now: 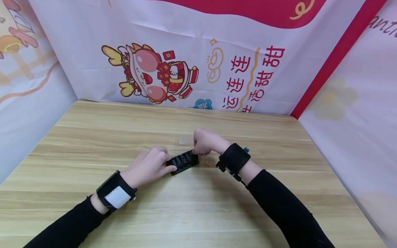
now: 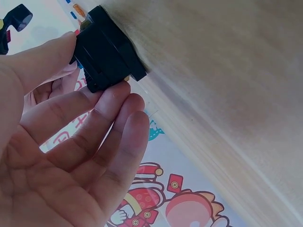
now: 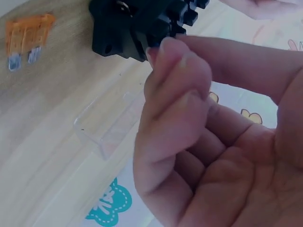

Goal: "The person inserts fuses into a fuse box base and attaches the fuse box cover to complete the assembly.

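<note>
A black fuse box (image 1: 183, 162) with a row of slots lies on the wooden table. My left hand (image 1: 150, 165) grips its left end, thumb on the near side and fingertips on the far side. In the left wrist view the fuse box (image 2: 106, 52) shows end-on between thumb and fingers. My right hand (image 1: 206, 141) is at the box's right end, its thumb and index finger pinched together. A trace of blue shows at those fingertips, apparently a small blade fuse mostly hidden by them. An orange blade fuse (image 3: 29, 33) lies beside the box.
Behind the fuse box lies a clear plastic cover (image 3: 102, 127), partly hidden by my right hand in the head view. A printed cloth (image 1: 173, 20) hangs along the table's back edge, with more cloth at both sides.
</note>
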### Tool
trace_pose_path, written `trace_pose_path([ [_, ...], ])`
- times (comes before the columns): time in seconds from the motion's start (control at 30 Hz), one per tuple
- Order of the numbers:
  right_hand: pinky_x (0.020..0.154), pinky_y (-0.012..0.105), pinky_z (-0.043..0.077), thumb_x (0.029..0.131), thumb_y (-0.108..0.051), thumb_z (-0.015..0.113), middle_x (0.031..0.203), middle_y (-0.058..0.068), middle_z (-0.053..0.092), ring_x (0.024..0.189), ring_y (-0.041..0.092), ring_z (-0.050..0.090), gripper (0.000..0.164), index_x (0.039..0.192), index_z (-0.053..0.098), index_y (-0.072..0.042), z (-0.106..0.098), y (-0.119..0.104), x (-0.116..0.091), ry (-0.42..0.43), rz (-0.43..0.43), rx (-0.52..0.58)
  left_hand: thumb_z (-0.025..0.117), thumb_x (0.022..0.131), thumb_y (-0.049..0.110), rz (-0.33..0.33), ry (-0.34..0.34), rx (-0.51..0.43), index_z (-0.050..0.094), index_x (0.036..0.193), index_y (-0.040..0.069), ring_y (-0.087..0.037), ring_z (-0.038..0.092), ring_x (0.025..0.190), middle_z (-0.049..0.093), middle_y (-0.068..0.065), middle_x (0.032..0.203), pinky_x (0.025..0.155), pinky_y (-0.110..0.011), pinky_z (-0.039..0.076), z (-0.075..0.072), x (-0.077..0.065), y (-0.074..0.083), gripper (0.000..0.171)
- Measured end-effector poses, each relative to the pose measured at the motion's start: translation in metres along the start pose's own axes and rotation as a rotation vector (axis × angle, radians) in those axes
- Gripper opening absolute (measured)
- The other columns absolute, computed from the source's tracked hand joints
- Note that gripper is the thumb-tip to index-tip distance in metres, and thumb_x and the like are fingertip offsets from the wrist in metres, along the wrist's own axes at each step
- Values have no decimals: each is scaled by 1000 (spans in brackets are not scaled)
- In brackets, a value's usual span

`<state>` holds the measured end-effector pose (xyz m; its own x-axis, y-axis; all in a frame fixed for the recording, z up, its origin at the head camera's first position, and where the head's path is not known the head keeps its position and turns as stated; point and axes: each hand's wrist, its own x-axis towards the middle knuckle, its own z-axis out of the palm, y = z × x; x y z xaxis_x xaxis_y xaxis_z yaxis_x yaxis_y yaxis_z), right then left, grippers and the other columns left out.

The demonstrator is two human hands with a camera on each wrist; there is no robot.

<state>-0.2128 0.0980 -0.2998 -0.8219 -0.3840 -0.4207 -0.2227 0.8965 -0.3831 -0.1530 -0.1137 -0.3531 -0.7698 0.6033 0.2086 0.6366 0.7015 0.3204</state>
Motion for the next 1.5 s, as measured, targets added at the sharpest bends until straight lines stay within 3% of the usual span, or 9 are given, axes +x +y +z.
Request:
trace_pose_path([
  [0.47, 45, 25, 36, 90, -8, 70, 57, 5, 55, 46, 14, 45, 26, 65, 66, -1, -2, 3, 14, -68, 107, 62, 79, 86, 32, 2, 8, 21, 76, 91, 6, -10, 49, 62, 61, -1, 82, 52, -26, 41, 2, 1, -1, 26],
  [0.77, 45, 25, 32, 88, -3, 63, 55, 4, 52, 47, 15, 44, 26, 62, 62, -5, -5, -7, 22, -85, 138, -19, 79, 85, 32, -8, 5, 26, 76, 89, 6, -10, 49, 61, 60, -1, 81, 52, -27, 41, 0, 2, -1, 26],
  [1.0, 44, 25, 32, 88, -2, 65, 56, 4, 54, 46, 15, 42, 25, 63, 64, -5, -3, -7, 24, -93, 167, 3, 79, 85, 31, 4, 9, 27, 76, 88, 6, -9, 48, 61, 60, 0, 80, 51, -26, 40, 1, 1, -1, 25],
  [1.3, 43, 25, 31, 88, -4, 66, 55, 4, 54, 45, 14, 42, 26, 62, 65, -2, 1, -1, 16, -43, 138, 67, 79, 85, 31, 9, 8, 29, 77, 90, 6, -9, 48, 61, 60, -1, 81, 51, -26, 40, 2, 0, 0, 25],
  [1.5, 44, 26, 33, 90, -9, 70, 53, 3, 50, 44, 14, 42, 25, 69, 68, 4, 6, 6, 5, 18, 92, 120, 78, 86, 32, 3, 5, 26, 77, 93, 6, -9, 48, 61, 61, -1, 82, 51, -25, 40, 2, 0, 0, 27],
])
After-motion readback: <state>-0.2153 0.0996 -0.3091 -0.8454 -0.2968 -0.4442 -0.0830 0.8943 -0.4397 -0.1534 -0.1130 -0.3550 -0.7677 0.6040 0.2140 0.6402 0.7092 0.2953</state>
